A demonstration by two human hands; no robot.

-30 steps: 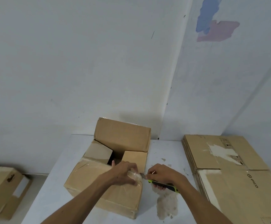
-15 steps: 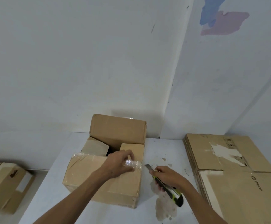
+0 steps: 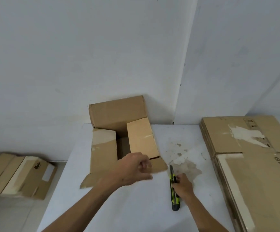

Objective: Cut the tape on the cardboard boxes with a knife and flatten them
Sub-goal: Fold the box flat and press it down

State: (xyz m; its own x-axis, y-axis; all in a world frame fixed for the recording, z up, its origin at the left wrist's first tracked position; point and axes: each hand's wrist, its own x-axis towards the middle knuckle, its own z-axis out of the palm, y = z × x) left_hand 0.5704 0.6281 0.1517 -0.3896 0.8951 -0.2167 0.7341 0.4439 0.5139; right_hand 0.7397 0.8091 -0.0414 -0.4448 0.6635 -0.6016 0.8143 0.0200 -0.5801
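Note:
An open cardboard box (image 3: 105, 148) stands on the white table (image 3: 135, 206), its far flap upright and its side flaps folded inward. My left hand (image 3: 132, 169) reaches over the box's near flap (image 3: 160, 166), which lies folded outward; fingers curl above the flap and the thumb is below its edge, though motion blur hides the exact hold. To the right, a green-and-black utility knife (image 3: 175, 196) lies on the table with its blade pointing away. My right hand (image 3: 182, 183) grips the knife's handle.
A stack of flattened cardboard boxes (image 3: 253, 156) covers the table's right side. Another taped box (image 3: 23, 176) sits lower at the left, beyond the table edge. Worn patches mark the tabletop by the knife. White walls meet in a corner behind.
The box now shows its open top with the near flap folded outward. My left hand moved from the taped corner to that flap. My right hand lowered the knife onto the table.

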